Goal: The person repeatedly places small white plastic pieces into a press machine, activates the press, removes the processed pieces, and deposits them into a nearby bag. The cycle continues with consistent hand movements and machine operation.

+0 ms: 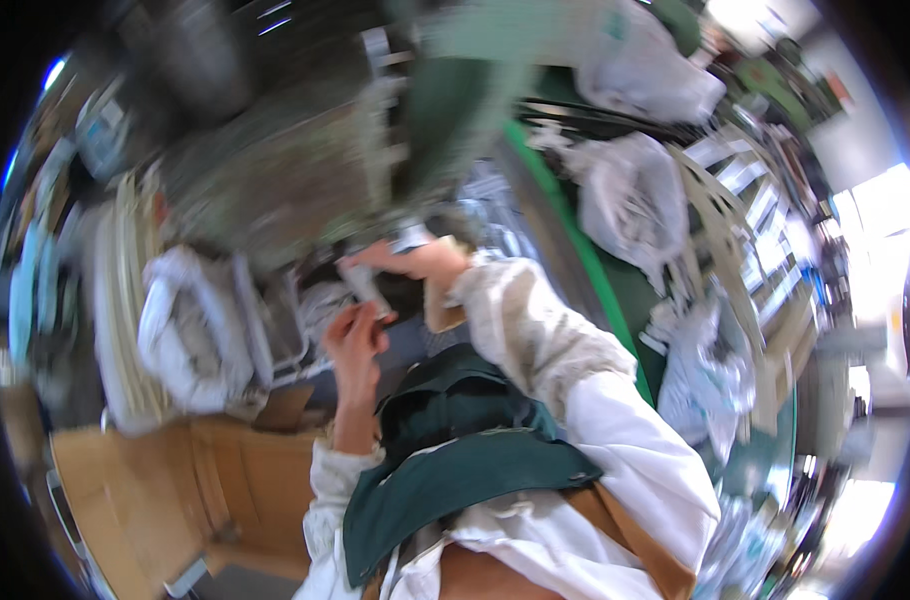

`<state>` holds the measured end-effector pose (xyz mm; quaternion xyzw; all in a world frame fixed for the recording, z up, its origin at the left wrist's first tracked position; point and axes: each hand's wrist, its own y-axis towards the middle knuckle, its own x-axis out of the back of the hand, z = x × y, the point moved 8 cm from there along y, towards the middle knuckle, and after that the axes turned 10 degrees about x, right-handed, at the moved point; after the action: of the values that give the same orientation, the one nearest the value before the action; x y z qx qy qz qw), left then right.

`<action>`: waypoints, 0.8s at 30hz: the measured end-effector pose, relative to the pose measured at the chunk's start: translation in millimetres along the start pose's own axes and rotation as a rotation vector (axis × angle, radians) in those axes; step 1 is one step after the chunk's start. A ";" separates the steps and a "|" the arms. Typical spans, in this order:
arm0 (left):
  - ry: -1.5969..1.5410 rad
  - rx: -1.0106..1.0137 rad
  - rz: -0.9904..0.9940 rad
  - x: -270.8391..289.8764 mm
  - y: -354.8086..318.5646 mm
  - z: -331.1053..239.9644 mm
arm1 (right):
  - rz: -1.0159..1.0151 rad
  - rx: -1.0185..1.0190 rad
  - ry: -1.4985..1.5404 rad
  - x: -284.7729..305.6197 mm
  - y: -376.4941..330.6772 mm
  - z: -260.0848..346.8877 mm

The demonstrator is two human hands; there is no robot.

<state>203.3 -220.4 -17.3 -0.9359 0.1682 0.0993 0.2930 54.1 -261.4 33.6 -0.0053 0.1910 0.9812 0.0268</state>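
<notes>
The picture is blurred by motion. My left hand (353, 340) and my right hand (417, 262) are raised in front of me and together pinch a small pale flat piece (363, 285) between their fingertips. What the piece is cannot be made out. My forearms wear cream knitted sleeves (535, 330), with a dark green apron (455, 450) below them. Behind the hands stands a green machine body (445, 110).
A white bag (180, 330) full of pale material lies at the left beside stacked pale trays (115, 300). An open cardboard box (155, 490) sits at the lower left. More white plastic bags (625, 190) and racks of small parts fill the right side along a green edge.
</notes>
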 end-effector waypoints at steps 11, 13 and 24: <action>-0.223 0.037 0.039 -33.0 1.8 63.1 | -0.597 -0.238 -0.376 121.0 -159.3 48.6; 0.114 0.126 0.096 -90.3 4.6 91.3 | -0.931 -0.314 -0.684 199.3 -261.5 23.4; 1.201 -1.379 0.605 -506.0 -23.9 220.6 | -1.487 -0.485 -0.778 346.0 -513.5 68.4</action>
<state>-274.4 56.3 -39.5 -0.7140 0.4291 -0.2479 -0.4946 -263.3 257.1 -102.5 0.2010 -0.0989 0.6552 0.7215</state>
